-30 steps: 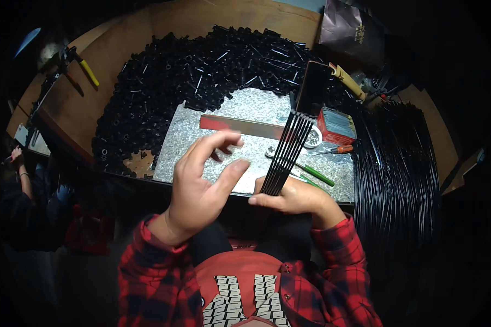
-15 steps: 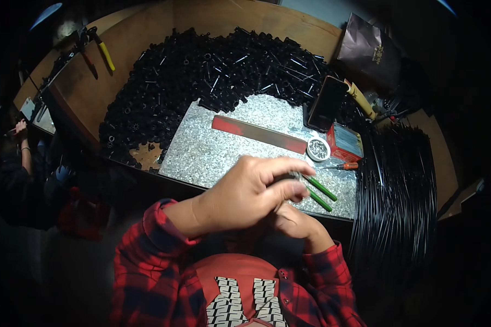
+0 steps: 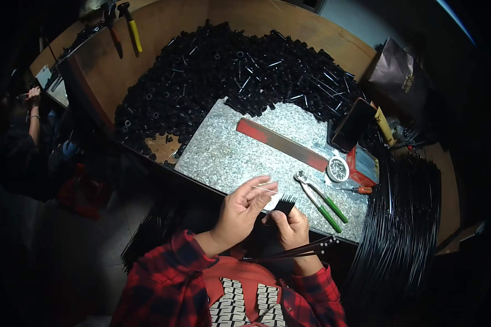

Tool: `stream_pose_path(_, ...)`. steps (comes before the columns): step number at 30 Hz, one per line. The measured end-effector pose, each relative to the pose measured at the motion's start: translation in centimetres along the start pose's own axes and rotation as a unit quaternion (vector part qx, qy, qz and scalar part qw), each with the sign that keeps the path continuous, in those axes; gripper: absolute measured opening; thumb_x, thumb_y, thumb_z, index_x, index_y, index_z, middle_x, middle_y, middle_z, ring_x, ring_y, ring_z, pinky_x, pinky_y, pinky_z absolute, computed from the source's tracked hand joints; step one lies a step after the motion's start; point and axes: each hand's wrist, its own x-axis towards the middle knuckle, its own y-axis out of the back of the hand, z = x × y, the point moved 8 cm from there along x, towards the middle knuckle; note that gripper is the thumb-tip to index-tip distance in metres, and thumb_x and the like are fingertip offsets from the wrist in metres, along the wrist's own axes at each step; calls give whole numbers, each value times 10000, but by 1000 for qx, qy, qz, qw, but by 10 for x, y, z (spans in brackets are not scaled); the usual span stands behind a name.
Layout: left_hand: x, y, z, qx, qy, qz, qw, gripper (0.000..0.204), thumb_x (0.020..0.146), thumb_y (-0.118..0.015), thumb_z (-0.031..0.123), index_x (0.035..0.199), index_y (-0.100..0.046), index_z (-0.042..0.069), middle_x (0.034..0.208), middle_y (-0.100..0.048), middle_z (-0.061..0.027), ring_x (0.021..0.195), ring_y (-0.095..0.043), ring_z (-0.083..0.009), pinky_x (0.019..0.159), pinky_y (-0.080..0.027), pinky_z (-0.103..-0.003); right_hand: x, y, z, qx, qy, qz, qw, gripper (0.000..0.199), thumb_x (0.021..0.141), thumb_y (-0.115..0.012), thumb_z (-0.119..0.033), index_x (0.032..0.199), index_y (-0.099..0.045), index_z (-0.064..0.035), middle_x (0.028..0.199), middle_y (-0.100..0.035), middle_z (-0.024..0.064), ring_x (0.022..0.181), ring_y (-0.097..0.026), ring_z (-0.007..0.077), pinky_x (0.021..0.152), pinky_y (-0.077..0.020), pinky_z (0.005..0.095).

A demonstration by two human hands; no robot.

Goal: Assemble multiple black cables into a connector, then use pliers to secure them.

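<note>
Near the front edge of the table, my left hand (image 3: 239,211) has thumb and fingers drawn together around a thin pale needle-like wire (image 3: 264,189). Just to its right, my right hand (image 3: 293,228) grips a small black comb-like piece (image 3: 285,204), its row of teeth pointing up. The two hands are close together, and part of the piece is hidden behind the fingers. Several thin dark rods with pale tips (image 3: 311,248) lie across my right wrist. Beyond the right hand, green-handled nippers (image 3: 320,203) rest on the speckled board (image 3: 202,158).
A long red-brown bar (image 3: 282,144) lies across the board. At its right are a white cup of small bits (image 3: 337,169), a red box (image 3: 363,166), an orange-handled screwdriver (image 3: 360,190) and a phone (image 3: 353,125). Black parts (image 3: 202,76) heap behind; black strands (image 3: 401,218) hang right. Another person's hand (image 3: 34,94) is far left.
My hands have come down and moved apart a little. The black comb-like piece, the wire and the tipped rods now show. The whole view has shifted, and the nippers are uncovered.
</note>
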Motion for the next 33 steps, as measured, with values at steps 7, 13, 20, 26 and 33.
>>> stream_pose_path(7,7,1,-2,-16,-8,12,1000,297,962,-507,157,1161,-538,-60,1081,-638,-193,961,-639,-191,837,-529,-297,7,-3,-1,5,0,5,1000,156,909,-577,-146,858,-639,-13,728,-666,39,653,-609,101,606,-482,250)
stream_pose_path(13,10,1,-7,68,-16,-4,998,218,951,-519,95,1106,-582,-46,985,-679,-154,914,-651,-161,786,-529,-264,10,-4,-3,19,-12,9,1000,152,907,-582,-132,900,-631,11,748,-673,51,683,-618,102,626,-489,244)
stream_pose_path(20,26,13,33,260,-127,6,957,420,932,-561,165,1290,-441,-18,1002,-683,-162,895,-675,-198,745,-526,-286,15,-7,1,14,-13,-11,1000,155,910,-575,-125,846,-626,7,739,-663,43,667,-599,92,619,-480,240)
stream_pose_path(26,124,111,75,672,-234,135,690,344,786,-642,59,1109,-539,7,1268,-490,-204,1157,-448,-372,972,-388,-422,14,-4,1,0,-21,-10,1000,202,917,-572,-158,799,-630,-5,719,-655,36,662,-594,94,613,-472,247)
stream_pose_path(33,185,174,48,850,-25,-43,525,278,739,-575,-28,1011,-621,-1,1140,-575,-167,1133,-482,-344,947,-426,-434,17,-4,-1,-27,-26,-12,999,194,919,-543,-126,802,-629,3,728,-667,49,660,-611,105,622,-479,245)
